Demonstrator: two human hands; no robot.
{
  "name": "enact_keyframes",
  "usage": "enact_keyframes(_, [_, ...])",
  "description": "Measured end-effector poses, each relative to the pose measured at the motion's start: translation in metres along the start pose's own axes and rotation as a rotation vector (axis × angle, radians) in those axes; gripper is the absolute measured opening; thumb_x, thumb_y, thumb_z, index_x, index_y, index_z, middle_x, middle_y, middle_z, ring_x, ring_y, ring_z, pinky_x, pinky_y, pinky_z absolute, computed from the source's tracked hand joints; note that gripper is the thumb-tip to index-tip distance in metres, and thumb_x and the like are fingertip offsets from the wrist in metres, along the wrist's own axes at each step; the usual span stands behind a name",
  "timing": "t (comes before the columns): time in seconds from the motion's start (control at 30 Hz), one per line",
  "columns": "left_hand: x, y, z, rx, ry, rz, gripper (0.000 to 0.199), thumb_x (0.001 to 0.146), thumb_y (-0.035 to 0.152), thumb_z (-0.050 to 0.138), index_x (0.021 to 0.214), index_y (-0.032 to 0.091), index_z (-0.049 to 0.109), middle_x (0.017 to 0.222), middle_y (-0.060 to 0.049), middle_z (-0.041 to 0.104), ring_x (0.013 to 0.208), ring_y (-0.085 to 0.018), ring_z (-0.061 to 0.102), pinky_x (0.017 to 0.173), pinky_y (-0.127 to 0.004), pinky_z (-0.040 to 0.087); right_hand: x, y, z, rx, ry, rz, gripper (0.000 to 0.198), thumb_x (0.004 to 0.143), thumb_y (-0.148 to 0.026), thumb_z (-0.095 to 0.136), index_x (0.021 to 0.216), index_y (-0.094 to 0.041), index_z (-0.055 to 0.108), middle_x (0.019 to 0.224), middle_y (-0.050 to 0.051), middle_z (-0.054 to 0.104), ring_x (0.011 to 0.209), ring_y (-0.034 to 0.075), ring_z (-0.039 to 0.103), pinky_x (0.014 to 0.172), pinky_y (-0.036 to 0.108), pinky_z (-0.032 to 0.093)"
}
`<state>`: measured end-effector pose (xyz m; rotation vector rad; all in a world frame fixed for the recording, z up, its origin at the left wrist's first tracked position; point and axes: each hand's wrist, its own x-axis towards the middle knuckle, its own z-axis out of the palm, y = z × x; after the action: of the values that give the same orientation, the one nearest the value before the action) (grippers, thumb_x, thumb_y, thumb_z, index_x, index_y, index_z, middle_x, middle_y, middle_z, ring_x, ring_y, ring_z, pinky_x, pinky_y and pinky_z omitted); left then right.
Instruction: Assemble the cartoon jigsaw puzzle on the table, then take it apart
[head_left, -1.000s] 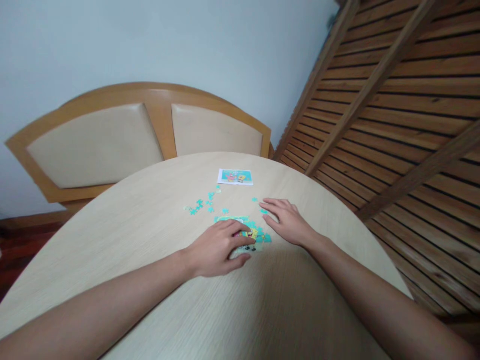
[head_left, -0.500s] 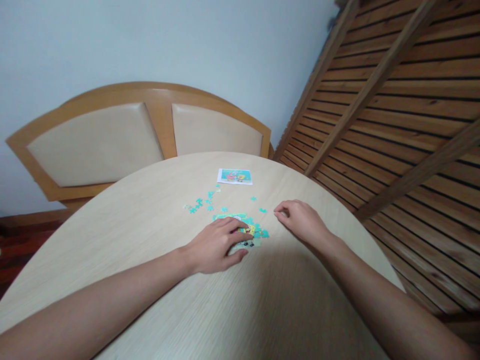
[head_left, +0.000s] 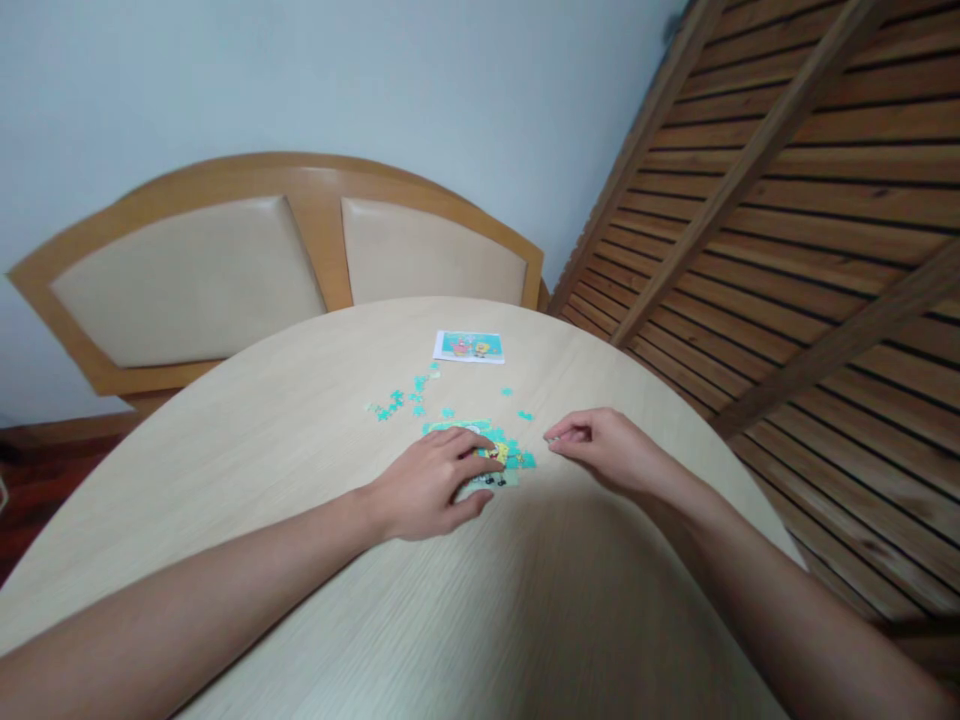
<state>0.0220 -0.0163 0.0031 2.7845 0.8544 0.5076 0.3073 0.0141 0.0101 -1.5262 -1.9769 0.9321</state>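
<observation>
A partly joined jigsaw puzzle (head_left: 517,455), turquoise with a yellow cartoon figure, lies flat on the round table. My left hand (head_left: 431,485) rests over its left part, fingers spread, and hides some of the picture. To the right of the puzzle, my right hand (head_left: 596,440) pinches a small puzzle piece (head_left: 552,438) between thumb and fingertips; most of that piece is covered. Two loose turquoise pieces, one of them the nearer piece (head_left: 525,415), lie beyond the puzzle toward my right hand.
Several loose puzzle pieces (head_left: 396,400) are scattered beyond my left hand. A picture card (head_left: 469,347) with two cartoon figures lies farther back. Past the pale wooden table (head_left: 300,620) stand a padded bench back (head_left: 187,285) and a slatted wooden panel (head_left: 787,250) on the right.
My right hand has turned slightly and lowered a little, and a bit of the piece now shows at its fingertips. My left hand stays on the puzzle. The view has shifted slightly.
</observation>
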Motion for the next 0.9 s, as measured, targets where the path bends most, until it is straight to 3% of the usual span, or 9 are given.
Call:
enact_keyframes(0.2, [0.000,0.001,0.000,-0.004,0.014,-0.001,0.036,0.094,0.034,0.058,0.127,0.024,0.062,0.130,-0.009,0.061,0.121,-0.028,0.056,0.103,-0.046,0.047,-0.013,-0.027,0.005,0.065,-0.121,-0.034,0.029,0.078,-0.042,0.070,0.086,-0.016,0.078,0.072,0.004,0.071,0.067,0.016,0.060,0.063,0.028,0.045])
enact_keyframes(0.4, [0.001,0.001,0.000,-0.005,0.015,-0.002,0.035,0.094,0.034,0.057,0.127,0.024,0.063,0.130,-0.009,0.061,0.120,-0.028,0.057,0.103,-0.047,0.047,-0.014,-0.030,0.008,0.025,-0.209,-0.016,0.023,0.076,-0.037,0.072,0.081,-0.015,0.075,0.069,0.003,0.069,0.064,0.015,0.058,0.060,0.026,0.044])
enact_keyframes(0.9, [0.000,0.002,-0.001,-0.020,0.017,-0.003,0.036,0.093,0.034,0.058,0.127,0.024,0.063,0.130,-0.010,0.061,0.121,-0.029,0.057,0.103,-0.047,0.047,-0.012,-0.025,0.015,-0.095,-0.158,-0.029,0.017,0.078,-0.033,0.070,0.078,-0.017,0.078,0.066,0.002,0.069,0.062,0.015,0.058,0.057,0.025,0.041])
